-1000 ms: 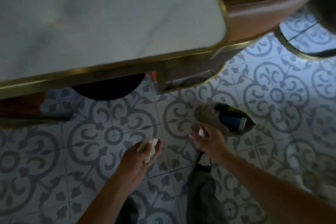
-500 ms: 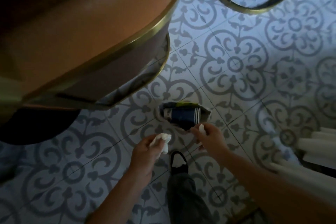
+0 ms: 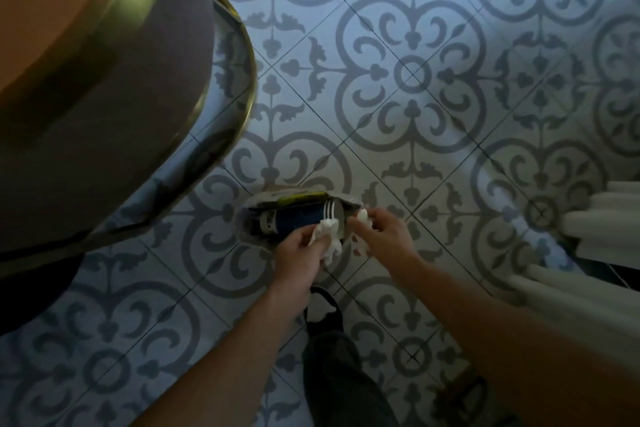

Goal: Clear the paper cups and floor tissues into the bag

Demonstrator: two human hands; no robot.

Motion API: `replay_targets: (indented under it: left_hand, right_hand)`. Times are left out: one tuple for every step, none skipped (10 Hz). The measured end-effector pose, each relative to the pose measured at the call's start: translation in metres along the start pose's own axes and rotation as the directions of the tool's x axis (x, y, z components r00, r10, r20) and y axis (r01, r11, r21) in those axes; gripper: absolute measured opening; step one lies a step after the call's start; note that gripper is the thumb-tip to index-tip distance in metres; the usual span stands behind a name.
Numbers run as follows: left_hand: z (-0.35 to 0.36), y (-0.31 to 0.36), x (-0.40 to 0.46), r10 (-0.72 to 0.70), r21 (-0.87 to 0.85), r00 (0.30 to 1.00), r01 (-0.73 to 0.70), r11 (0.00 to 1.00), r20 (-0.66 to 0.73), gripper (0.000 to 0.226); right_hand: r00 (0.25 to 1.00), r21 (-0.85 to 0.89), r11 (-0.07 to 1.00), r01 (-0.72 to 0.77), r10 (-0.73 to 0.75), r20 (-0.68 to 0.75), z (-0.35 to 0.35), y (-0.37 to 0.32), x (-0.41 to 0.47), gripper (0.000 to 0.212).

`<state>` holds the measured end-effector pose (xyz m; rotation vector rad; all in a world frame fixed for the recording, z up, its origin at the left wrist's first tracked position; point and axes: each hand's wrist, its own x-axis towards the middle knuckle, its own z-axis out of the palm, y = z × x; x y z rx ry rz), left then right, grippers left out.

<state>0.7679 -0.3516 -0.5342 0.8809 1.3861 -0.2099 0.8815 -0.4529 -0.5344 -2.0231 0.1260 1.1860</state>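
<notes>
While both hands pinch tissues, the left hand (image 3: 300,255) with its tissue (image 3: 327,236) sits nearer the bag (image 3: 249,218) mouth than the right hand (image 3: 381,236).

no legible text, no labels or numbers on anything shown

The left hand (image 3: 300,253) is covering part of the crumpled tissue (image 3: 327,236) it is gripping, and that tissue is hiding the near edge of the bag (image 3: 249,218) mouth. The right hand (image 3: 379,236) is concealing most of a smaller tissue scrap (image 3: 363,217). Beyond the left hand, the dark blue paper cup (image 3: 298,218) is lying half buried inside the bag.
</notes>
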Motion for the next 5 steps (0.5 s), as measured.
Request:
replay_targets:
  left_hand:
    - [0.017,0.004,0.011,-0.016,-0.063,1.0,0.017,0.998,0.027,0.017]
    - [0.027,0.003,0.018,-0.043,-0.081,0.998,0.046,0.996,0.034,0.017]
    - [0.029,0.0,0.021,-0.085,-0.079,0.996,0.087,0.993,0.035,0.021]
    - [0.026,-0.004,0.021,-0.089,-0.084,0.995,0.092,0.992,0.041,0.02]
    - [0.017,-0.008,0.018,-0.091,-0.059,0.996,0.092,0.994,0.015,0.022]
  right_hand:
    - [0.997,0.111,0.992,-0.068,0.064,0.047,-0.001,0.006,0.008,0.033]
    - [0.995,0.102,0.991,-0.091,0.086,0.046,-0.004,0.007,0.011,0.04]
    - [0.994,0.075,0.992,-0.1,0.097,0.042,-0.007,0.008,0.009,0.041]
    - [0.996,0.016,0.997,-0.077,0.076,0.054,-0.007,0.01,0.007,0.036]
    - [0.995,-0.075,0.995,-0.068,0.073,0.064,-0.005,0.012,0.002,0.032]
